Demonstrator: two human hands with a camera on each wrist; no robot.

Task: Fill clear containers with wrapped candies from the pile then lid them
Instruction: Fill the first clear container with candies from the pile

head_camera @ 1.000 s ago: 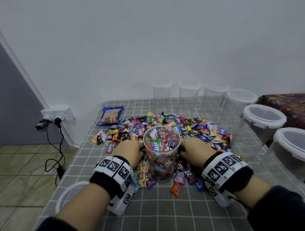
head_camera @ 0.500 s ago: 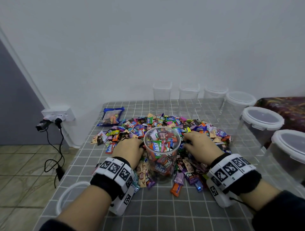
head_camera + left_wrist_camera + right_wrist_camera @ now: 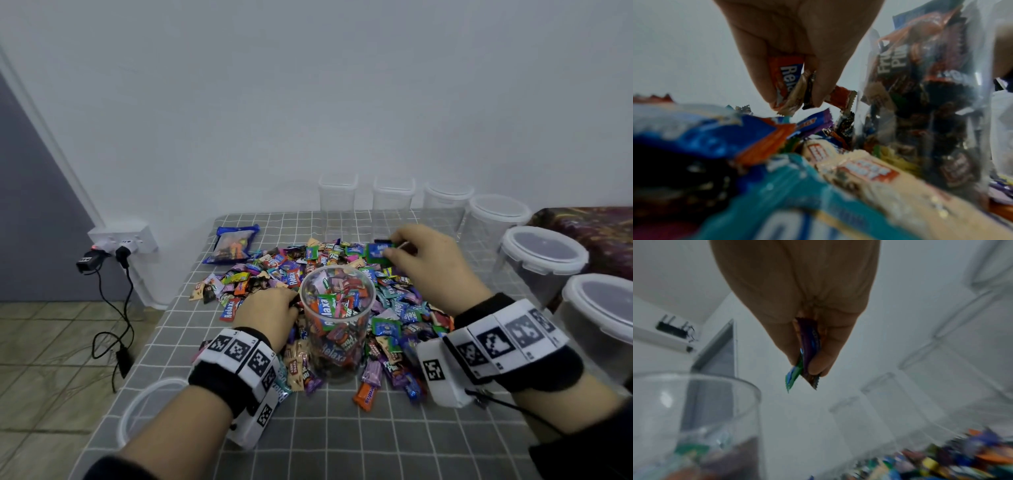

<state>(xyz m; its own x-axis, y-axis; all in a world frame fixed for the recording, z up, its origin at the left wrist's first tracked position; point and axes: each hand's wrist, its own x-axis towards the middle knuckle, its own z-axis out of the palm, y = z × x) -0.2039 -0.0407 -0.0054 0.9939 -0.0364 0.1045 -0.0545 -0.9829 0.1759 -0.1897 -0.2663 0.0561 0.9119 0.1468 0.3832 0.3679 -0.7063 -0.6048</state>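
My right hand (image 3: 433, 260) has lifted off the pile (image 3: 274, 270), pinching candies (image 3: 805, 356) beyond the jar (image 3: 337, 322) (nearly full); my left hand (image 3: 265, 317), beside the jar, grips more wrappers (image 3: 791, 82). Lidding looks close.

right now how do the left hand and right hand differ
The left hand sits low in the candy pile beside the open container, pinching an orange Relaxa candy with others. The right hand is raised beyond the container, pinching green and purple candies. Both hands grip several wrapped candies.
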